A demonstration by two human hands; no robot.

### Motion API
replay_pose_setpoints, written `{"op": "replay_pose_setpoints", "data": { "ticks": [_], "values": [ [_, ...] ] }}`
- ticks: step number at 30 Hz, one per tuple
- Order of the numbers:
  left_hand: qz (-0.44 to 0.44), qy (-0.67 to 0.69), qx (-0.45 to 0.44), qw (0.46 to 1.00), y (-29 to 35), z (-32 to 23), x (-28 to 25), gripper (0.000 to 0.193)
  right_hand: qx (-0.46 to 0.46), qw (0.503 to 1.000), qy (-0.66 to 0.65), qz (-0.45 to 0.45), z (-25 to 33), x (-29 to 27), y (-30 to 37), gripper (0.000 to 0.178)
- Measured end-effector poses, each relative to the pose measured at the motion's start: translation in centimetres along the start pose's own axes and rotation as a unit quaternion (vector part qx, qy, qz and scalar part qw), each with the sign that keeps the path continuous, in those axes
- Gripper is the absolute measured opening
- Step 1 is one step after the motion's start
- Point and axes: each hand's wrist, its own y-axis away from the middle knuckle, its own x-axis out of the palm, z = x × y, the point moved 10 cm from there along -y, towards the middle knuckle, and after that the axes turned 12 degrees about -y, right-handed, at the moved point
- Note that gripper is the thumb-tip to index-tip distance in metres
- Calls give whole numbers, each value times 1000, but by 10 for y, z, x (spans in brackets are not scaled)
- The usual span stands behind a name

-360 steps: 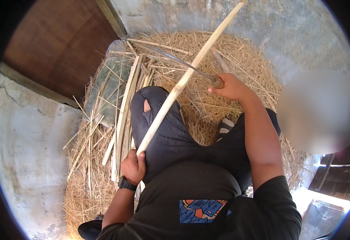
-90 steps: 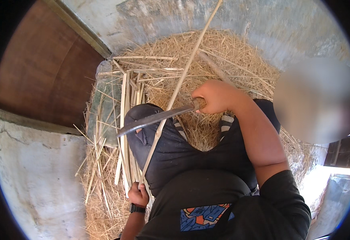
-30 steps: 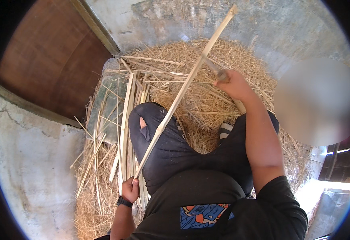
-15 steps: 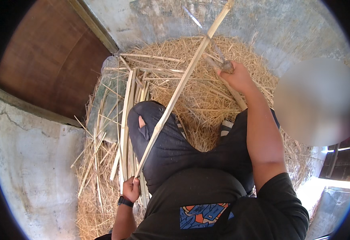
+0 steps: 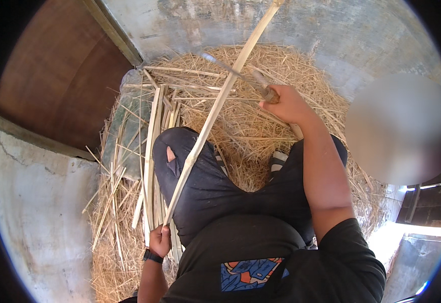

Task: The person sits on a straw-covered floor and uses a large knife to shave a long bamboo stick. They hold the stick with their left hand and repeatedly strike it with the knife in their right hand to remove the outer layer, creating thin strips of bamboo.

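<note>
My left hand (image 5: 160, 241), closed, grips the lower end of a long pale split bamboo strip (image 5: 207, 130). The strip slants up to the right across my left knee, its far end near the back wall. My right hand (image 5: 285, 104) is wrapped round the handle of a knife (image 5: 224, 66). The blade points up and left and crosses the upper part of the strip; whether it touches the strip I cannot tell. Beneath my right hand lies a round wooden stick (image 5: 259, 77), partly covered by the hand and arm.
Several split strips (image 5: 152, 136) lie beside my left leg, with thinner slivers (image 5: 115, 194) farther left. Straw shavings (image 5: 248, 144) cover the floor between my legs. A grey wall (image 5: 326, 40) rises behind, and a brown panel (image 5: 61, 76) stands at left. A blurred patch covers the right side.
My right hand and the knife have moved left and slightly down, the blade swinging farther left across the strip. The whole view has shifted a little; my left hand keeps its grip.
</note>
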Motion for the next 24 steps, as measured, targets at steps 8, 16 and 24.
{"op": "replay_pose_setpoints", "data": {
  "ticks": [8, 16, 24],
  "values": [
    [10, -4, -5, 1000, -2, 11, 5, 54, -96, 987, 20, 131, 18, 49, 13, 47],
    [-16, -12, 4, 1000, 0, 4, 2, 57, 46, 997, -58, 1, -34, -9, -9, 50],
    [6, 30, -14, 999, 2, 25, 16, 56, -73, 988, 33, 132, 16, 49, 13, 45]
  ]
}}
